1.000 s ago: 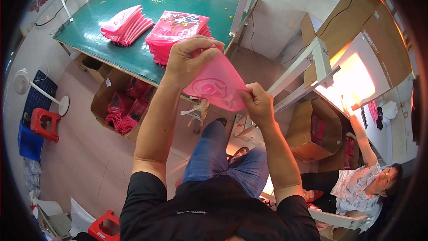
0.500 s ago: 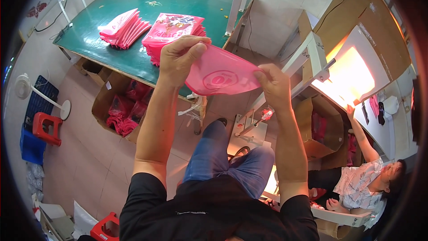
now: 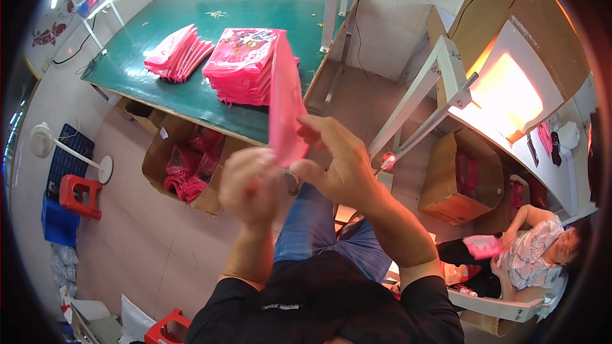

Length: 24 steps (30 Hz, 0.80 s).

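One green table takes up the far side. One co-worker sits at the lower right, holding one pink piece. One pale metal frame stands right of centre, before one brightly lit panel.

Cartons: at least three. One carton holds pink bags beneath the table's near edge; a smaller carton sits just behind it; a third carton stands on the right, with pink goods inside.

Red stools: two, one stool at the left beside one blue bin, a second stool at the lower edge, partly cut off.

Pink stacks: two, both on the table. The taller stack lies near the table's front edge; the fanned stack lies to its left.

Hands of the wearer: two. The right hand has its thumb spread away from its fingers, whose tips are at the pouch's right edge. The left hand is blurred, its fingers bent at the pouch's lower end; whether they grip it cannot be told.

Pink pouch: one, upright in the air between the hands, overlapping the taller stack in view.
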Motion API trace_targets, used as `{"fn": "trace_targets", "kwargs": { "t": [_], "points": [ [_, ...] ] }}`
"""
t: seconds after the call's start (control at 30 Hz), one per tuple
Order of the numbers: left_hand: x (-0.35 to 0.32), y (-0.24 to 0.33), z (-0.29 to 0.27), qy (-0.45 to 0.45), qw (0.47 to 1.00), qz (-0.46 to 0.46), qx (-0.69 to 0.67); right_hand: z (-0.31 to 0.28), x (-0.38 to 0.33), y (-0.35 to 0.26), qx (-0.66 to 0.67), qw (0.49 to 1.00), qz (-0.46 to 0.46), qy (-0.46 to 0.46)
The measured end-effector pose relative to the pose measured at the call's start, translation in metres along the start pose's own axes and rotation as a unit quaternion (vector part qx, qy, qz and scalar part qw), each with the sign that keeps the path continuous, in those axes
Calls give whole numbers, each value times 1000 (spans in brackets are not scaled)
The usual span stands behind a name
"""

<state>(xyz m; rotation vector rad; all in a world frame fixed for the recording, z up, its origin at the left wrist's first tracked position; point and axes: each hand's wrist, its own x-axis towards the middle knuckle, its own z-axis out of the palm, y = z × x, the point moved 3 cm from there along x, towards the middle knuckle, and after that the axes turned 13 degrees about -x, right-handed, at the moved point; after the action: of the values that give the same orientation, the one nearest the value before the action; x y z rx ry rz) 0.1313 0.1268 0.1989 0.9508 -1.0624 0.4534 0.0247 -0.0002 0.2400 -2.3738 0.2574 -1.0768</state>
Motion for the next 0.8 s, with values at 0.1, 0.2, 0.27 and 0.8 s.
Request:
{"fn": "trace_targets", "kwargs": {
  "t": [0.1, 0.2, 0.27, 0.8],
  "points": [
    [-28, 13, 30, -80, 996, 13, -43, -11, -4, -5, 25, 999, 43, -15],
    [-36, 5, 52, -172, 983, -36, -57, -15, -5, 13, -17, 986, 138, -94],
    [-32, -6, 51, -202, 975, -58, -77, -20, -7, 29, -55, 984, 144, -92],
    [90, -116, 32, -220, 894, -249, -302, 3, -15, 58, -167, 984, 52, -36]
  ]
}}
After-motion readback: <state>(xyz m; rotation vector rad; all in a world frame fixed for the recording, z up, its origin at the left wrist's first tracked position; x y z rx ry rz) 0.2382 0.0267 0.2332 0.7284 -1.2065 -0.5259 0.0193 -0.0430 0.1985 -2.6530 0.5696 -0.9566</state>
